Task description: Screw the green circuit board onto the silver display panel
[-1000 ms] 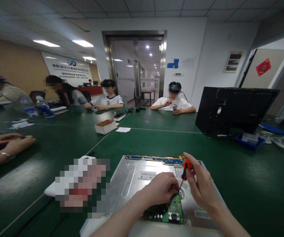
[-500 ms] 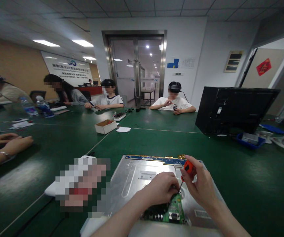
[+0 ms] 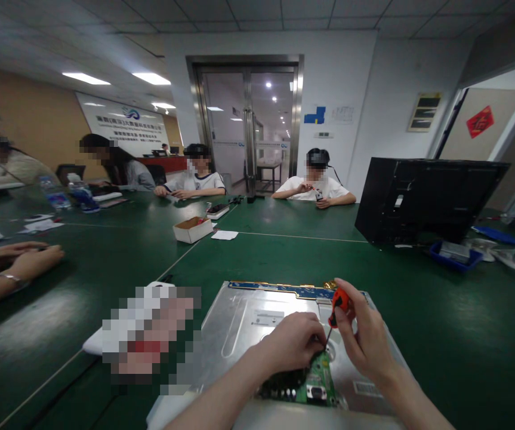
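Observation:
A silvery metal panel [image 3: 221, 322] lies on the green table in front of me, with a blue circuit strip [image 3: 279, 290] along its far edge. On its near part sits a green circuit board [image 3: 322, 379]. My right hand [image 3: 364, 334] grips an orange and black screwdriver [image 3: 339, 306], its shaft slanting down to the board's upper corner. Beside that tip, my left hand [image 3: 295, 340] is closed, fingertips pinched together near the shaft; what they hold, if anything, is hidden.
A black monitor [image 3: 427, 200] and a blue tray [image 3: 454, 257] stand at the right. A white box [image 3: 192, 230] is beyond the panel. Pixelated items [image 3: 150, 334] lie at the left, near another person's hands [image 3: 37, 260]. Several people sit around the table.
My right fingers have shifted on the screwdriver handle, and the thumb now lies across it. My left hand stays in place.

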`<move>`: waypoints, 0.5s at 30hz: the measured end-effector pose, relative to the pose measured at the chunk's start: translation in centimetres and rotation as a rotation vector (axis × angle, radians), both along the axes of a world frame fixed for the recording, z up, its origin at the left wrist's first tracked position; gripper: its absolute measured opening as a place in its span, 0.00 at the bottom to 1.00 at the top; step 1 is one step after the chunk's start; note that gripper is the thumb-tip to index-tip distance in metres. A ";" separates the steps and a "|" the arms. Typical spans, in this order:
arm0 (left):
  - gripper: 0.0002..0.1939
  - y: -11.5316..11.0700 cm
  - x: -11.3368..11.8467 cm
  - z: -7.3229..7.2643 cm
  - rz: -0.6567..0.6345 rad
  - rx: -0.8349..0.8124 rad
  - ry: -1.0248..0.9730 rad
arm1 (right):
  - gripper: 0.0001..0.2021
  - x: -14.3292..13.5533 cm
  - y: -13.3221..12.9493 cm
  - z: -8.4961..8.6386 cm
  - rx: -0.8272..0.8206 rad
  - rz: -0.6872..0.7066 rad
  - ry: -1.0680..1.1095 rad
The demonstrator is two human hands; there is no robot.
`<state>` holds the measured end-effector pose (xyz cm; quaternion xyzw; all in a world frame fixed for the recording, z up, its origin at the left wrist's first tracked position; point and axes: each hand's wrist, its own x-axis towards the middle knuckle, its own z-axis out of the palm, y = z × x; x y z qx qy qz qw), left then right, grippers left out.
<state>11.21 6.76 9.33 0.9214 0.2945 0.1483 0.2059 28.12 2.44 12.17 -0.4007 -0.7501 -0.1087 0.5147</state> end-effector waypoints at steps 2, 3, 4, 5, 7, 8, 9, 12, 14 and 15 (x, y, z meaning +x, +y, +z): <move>0.09 0.0 0.0 0.1 -0.001 0.001 -0.002 | 0.19 0.0 0.1 -0.1 -0.006 -0.001 0.004; 0.09 -0.1 0.0 0.1 -0.001 0.001 -0.002 | 0.19 0.0 0.1 -0.2 -0.008 -0.001 0.006; 0.08 -0.1 0.0 0.1 -0.001 0.000 -0.004 | 0.19 0.0 0.1 -0.3 -0.009 -0.002 0.008; 0.08 -0.1 0.0 0.1 -0.002 -0.002 -0.006 | 0.18 0.0 0.2 -0.4 -0.007 -0.002 0.011; 0.09 -0.1 -0.1 0.0 -0.005 -0.004 -0.018 | 0.17 0.0 0.3 -0.6 0.007 -0.004 0.019; 0.09 0.0 -0.1 -0.1 -0.009 -0.005 -0.024 | 0.16 0.0 0.4 -0.7 0.018 -0.005 0.024; 0.10 0.0 -0.1 -0.2 -0.013 -0.006 -0.029 | 0.15 0.0 0.4 -0.8 0.030 -0.005 0.027; 0.11 0.1 -0.1 -0.4 -0.019 -0.018 -0.036 | 0.13 0.0 0.5 -0.8 0.055 -0.021 0.025; 0.12 0.1 -0.1 -0.4 -0.018 -0.029 -0.036 | 0.12 0.1 0.6 -1.0 0.056 -0.038 0.016; 0.12 0.2 -0.1 -0.4 -0.018 -0.032 -0.037 | 0.12 0.1 0.6 -1.0 0.054 -0.044 0.010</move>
